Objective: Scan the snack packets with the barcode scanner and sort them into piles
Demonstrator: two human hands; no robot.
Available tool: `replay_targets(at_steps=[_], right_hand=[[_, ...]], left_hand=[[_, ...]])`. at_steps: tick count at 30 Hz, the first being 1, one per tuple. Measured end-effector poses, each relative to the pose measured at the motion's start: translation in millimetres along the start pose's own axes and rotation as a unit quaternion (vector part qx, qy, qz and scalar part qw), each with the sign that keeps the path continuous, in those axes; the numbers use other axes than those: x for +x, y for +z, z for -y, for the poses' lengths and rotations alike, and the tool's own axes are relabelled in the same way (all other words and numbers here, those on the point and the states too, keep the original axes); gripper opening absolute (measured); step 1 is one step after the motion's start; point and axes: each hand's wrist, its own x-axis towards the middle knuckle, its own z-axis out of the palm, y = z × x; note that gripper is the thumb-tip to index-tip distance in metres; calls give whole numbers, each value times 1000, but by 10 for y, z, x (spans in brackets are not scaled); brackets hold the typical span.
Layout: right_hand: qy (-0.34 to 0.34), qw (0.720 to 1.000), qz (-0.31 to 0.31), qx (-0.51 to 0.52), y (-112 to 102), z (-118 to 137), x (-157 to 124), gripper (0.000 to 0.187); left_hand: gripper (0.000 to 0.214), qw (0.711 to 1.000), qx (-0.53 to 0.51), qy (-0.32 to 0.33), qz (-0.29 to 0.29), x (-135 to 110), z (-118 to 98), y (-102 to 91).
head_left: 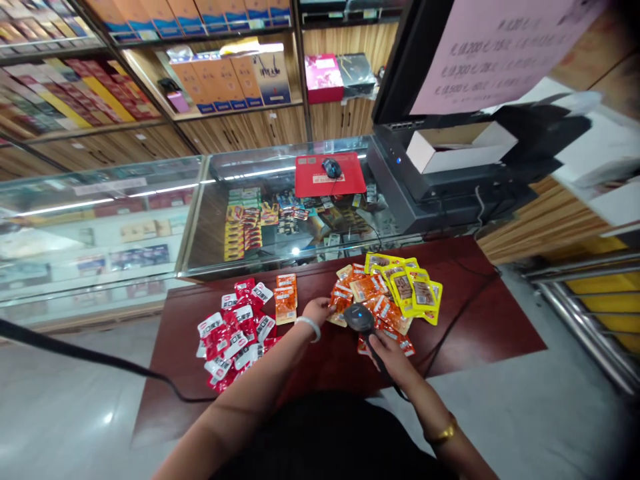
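Note:
My right hand [393, 357] is closed round the handle of a black barcode scanner [359, 317], whose head points over a heap of orange snack packets [371, 288]. At the heap's left edge, my left hand [319, 312] pinches one orange snack packet [341, 301] by its side. To the left of that hand lies a short column of orange packets [286, 305]. A pile of red and white snack packets [240, 330] spreads further left. Yellow packets [413, 288] overlap the heap's right side.
Behind the dark red table [320, 373] stands a glass display counter [200, 220]. On it are a red mouse pad [305, 180], a mouse [331, 167] and a black checkout machine [425, 193]. Metal rails [585, 333] stand at the right. A black cable [450, 323] crosses the table.

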Motion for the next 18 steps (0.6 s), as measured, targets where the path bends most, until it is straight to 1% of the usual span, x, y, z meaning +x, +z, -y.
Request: replay_targets(at_steps=[2,4,7,10,12,15,18], right_hand=[[-4,1000,9,-10,53,9,-14,51],[-24,999,18,-40,114,22,-15,51],[-59,992,52,-101,232,73,12,52],[-63,980,108,-156,388,155,67,50],[-80,971,130,-184,500,205,114,48],[-90,963,154,-200,648,257,179,43],[-82,959,184,-200,737,285,229,43]], left_hand=[[21,997,-64,-8,-38,-152,101,-226],[25,989,-114,-14,-91,-305,197,-435],[26,975,-157,-25,-154,-478,315,-651],[26,969,-170,-31,-176,-570,410,-746],[27,968,-165,-21,-185,-609,466,-774],[28,965,-168,-6,-200,-670,548,-805],[29,964,-183,3,-195,-724,635,-863]])
